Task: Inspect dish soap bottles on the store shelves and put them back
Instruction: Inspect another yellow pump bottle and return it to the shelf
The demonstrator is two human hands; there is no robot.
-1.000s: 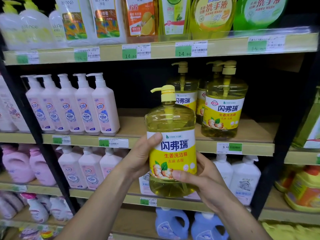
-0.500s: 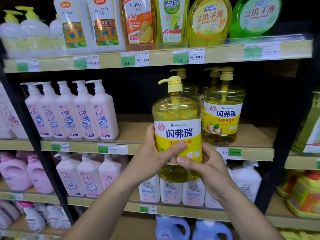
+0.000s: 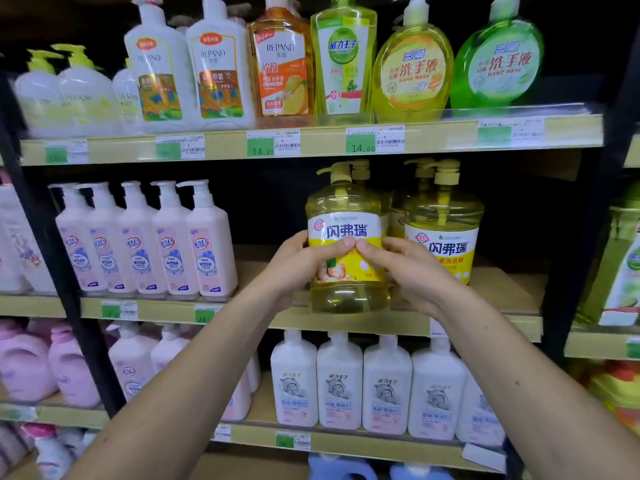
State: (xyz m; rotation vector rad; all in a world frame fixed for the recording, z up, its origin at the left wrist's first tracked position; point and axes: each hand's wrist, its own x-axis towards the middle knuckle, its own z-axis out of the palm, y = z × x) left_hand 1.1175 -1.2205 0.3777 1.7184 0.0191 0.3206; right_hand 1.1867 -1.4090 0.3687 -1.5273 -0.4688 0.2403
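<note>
Both hands, left hand (image 3: pixel 298 263) and right hand (image 3: pixel 412 271), clasp an upright soap bottle (image 3: pixel 348 237) at the shelf (image 3: pixel 502 289) edge, the open spot just beyond.

Held dish soap bottle (image 3: pixel 346 237): label middle hidden under left hand (image 3: pixel 304 263) and right hand (image 3: pixel 407 271). Rear yellow bottles (image 3: pixel 398 216) behind it: mostly screened. Price tags (image 3: pixel 180 148) above it, leftward: blurred, unreadable. Blue jugs (image 3: pixel 341 469) below it: cut by bottom edge.

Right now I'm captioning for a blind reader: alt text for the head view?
Both hands, left and right, grip a yellow dish soap bottle at the middle shelf, beside matching bottles.
</note>
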